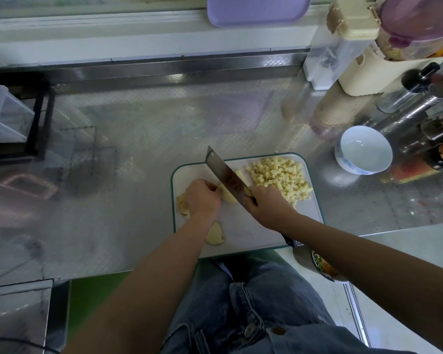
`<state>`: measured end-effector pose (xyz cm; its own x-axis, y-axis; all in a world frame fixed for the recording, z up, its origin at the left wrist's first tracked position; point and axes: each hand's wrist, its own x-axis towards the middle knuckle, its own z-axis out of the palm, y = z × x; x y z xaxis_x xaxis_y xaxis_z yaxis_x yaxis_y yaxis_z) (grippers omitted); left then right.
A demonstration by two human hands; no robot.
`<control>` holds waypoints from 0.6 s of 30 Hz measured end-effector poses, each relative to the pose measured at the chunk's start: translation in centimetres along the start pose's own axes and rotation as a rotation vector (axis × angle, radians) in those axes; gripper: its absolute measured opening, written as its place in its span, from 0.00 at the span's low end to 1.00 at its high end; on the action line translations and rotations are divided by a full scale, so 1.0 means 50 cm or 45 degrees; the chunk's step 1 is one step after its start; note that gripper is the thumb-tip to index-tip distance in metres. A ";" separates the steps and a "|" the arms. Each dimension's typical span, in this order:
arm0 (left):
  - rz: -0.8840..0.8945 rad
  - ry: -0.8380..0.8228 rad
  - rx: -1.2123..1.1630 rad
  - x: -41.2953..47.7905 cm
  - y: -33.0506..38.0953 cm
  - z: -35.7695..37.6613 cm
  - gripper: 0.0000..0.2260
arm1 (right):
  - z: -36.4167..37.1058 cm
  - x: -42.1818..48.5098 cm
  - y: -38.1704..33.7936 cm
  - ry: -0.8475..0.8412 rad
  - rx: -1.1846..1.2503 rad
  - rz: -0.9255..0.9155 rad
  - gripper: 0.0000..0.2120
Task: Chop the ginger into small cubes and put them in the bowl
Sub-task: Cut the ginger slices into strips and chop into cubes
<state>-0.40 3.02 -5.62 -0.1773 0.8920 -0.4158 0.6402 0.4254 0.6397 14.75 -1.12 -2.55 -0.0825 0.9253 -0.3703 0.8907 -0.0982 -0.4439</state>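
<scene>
On the white cutting board (251,226) my left hand (202,199) holds a pale ginger piece (228,196) with curled fingers. My right hand (269,206) grips the handle of a cleaver (225,176), whose blade stands against the ginger right beside my left fingertips. A heap of small ginger cubes (279,176) lies on the board's far right part. More ginger pieces lie under my left hand (182,204) and near the board's front edge (215,235). The white bowl (363,149) stands empty to the right of the board.
Bottles and jars (420,111) crowd the right side behind the bowl. A cream container (368,72) and a purple tray (256,8) stand at the back. A black rack (36,118) is at the left. A dish with food (322,267) sits below the counter edge.
</scene>
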 end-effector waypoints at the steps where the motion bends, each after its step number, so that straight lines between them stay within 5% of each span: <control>1: 0.005 0.004 0.003 0.000 0.000 0.000 0.05 | 0.001 0.001 0.001 -0.014 -0.015 0.004 0.14; 18: -0.006 0.031 -0.003 -0.014 -0.006 0.003 0.07 | 0.036 0.005 0.000 0.071 0.193 0.078 0.12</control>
<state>-0.36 2.25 -5.61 -0.1986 0.8935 -0.4027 0.6377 0.4298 0.6392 13.91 -1.54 -4.11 -0.0018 0.9343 -0.3564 0.8154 -0.2049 -0.5414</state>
